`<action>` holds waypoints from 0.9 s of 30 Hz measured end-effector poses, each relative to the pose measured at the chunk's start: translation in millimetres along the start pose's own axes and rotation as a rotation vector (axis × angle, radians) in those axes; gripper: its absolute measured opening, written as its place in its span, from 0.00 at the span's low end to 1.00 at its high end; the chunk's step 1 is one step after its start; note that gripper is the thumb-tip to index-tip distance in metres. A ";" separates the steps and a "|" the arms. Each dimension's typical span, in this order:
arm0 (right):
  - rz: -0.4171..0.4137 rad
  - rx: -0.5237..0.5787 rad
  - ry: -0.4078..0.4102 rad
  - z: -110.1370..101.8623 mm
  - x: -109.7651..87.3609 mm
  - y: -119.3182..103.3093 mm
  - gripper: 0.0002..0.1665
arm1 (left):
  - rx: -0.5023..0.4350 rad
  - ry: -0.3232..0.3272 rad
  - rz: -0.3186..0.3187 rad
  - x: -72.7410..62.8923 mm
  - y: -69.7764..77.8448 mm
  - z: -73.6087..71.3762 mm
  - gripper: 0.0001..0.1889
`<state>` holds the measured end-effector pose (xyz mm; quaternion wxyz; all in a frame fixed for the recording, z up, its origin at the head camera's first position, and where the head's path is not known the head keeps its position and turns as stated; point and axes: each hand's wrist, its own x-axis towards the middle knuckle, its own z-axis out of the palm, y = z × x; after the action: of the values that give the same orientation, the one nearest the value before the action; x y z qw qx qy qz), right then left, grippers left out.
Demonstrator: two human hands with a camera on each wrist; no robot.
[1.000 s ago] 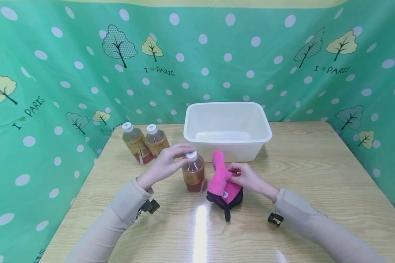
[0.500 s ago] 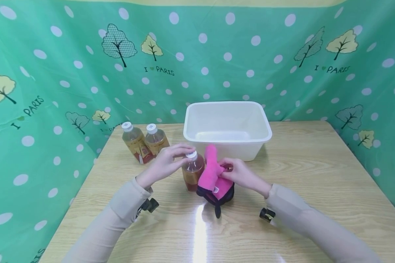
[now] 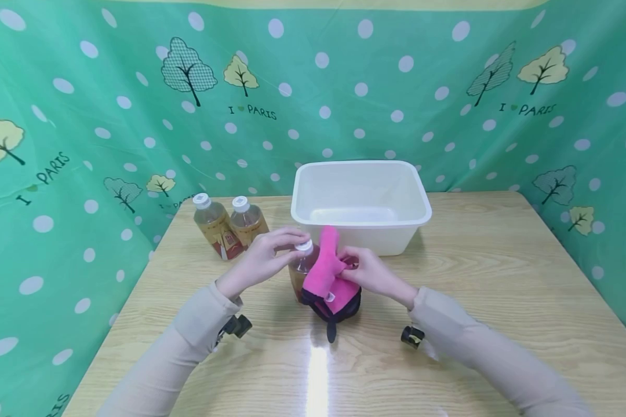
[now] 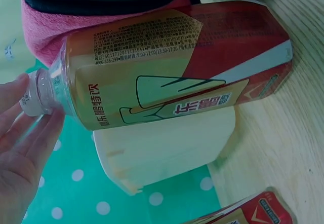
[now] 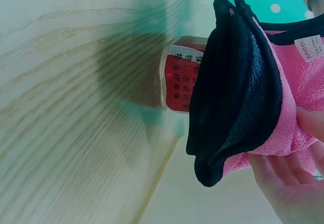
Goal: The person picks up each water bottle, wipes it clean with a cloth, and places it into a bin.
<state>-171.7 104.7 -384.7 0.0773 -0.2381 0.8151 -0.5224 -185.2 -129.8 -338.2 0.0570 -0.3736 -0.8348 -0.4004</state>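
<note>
My left hand pinches the white cap of a plastic drink bottle that stands upright on the table. The bottle has a gold and red label. In my right hand is a folded pink cloth with black edging, a black loop and a small white tag. I hold it above the table, pinched between thumb and fingers. In the head view the cloth hangs in front of the bottle and hides much of its right side. Whether cloth and bottle touch, I cannot tell.
Two similar bottles, one left of the other, stand at the back left. A white plastic tub sits behind my hands on the wooden table. A green dotted curtain closes off the back and sides.
My right hand has moved left with the pink cloth, which now covers part of the bottle from the head view. My left hand has stayed on the cap.
</note>
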 end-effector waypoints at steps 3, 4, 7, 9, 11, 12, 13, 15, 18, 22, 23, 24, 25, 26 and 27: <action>0.005 0.000 -0.010 2.3 1.2 2.3 0.08 | -0.007 0.004 0.000 0.0 -0.8 0.4 0.14; 0.008 -0.002 -0.014 3.0 1.8 3.7 0.07 | -0.008 0.005 0.001 0.0 -1.0 0.5 0.14; 0.007 -0.020 -0.028 4.8 3.7 8.9 0.06 | -0.007 0.005 0.000 -0.1 -1.4 0.6 0.14; 0.006 -0.035 -0.036 5.9 5.1 13.3 0.06 | -0.007 0.004 -0.002 -0.4 -1.2 0.5 0.14; -0.003 -0.057 -0.045 6.8 6.4 17.9 0.06 | -0.006 0.004 -0.004 -0.6 -0.8 0.5 0.14; -0.003 -0.065 -0.050 7.4 6.9 20.3 0.06 | -0.009 0.005 -0.004 -0.7 -0.4 0.6 0.14; -0.001 -0.076 -0.055 8.0 7.3 22.6 0.06 | -0.010 0.006 -0.003 -0.6 -0.1 0.6 0.14; 0.000 -0.091 -0.067 9.5 8.0 27.5 0.07 | -0.013 0.012 0.005 -0.3 0.0 0.9 0.14; 0.006 -0.104 -0.087 11.6 8.1 33.0 0.08 | -0.015 0.021 0.018 0.1 -0.1 1.7 0.14; -0.003 -0.157 -0.101 15.3 8.2 38.7 0.09 | -0.011 0.026 0.018 0.1 0.5 1.6 0.14; -0.007 -0.174 -0.100 16.4 8.6 40.1 0.09 | -0.009 0.025 0.014 0.0 0.8 1.4 0.14; -0.009 -0.195 -0.097 17.6 8.8 41.1 0.09 | -0.010 0.024 0.008 -0.1 1.2 1.1 0.14; -0.011 -0.210 -0.096 18.7 8.9 42.1 0.09 | -0.011 0.022 0.006 -0.1 1.4 0.9 0.14; -0.014 -0.224 -0.095 19.5 9.1 42.6 0.08 | -0.012 0.020 0.003 -0.2 1.7 0.7 0.14; -0.019 -0.234 -0.091 20.0 9.3 43.0 0.08 | -0.012 0.018 -0.001 -0.3 1.9 0.5 0.14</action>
<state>-185.5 98.8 -430.6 0.0808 -0.2769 0.8638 -0.4130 -183.7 -128.9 -337.4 0.0622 -0.3699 -0.8320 -0.4087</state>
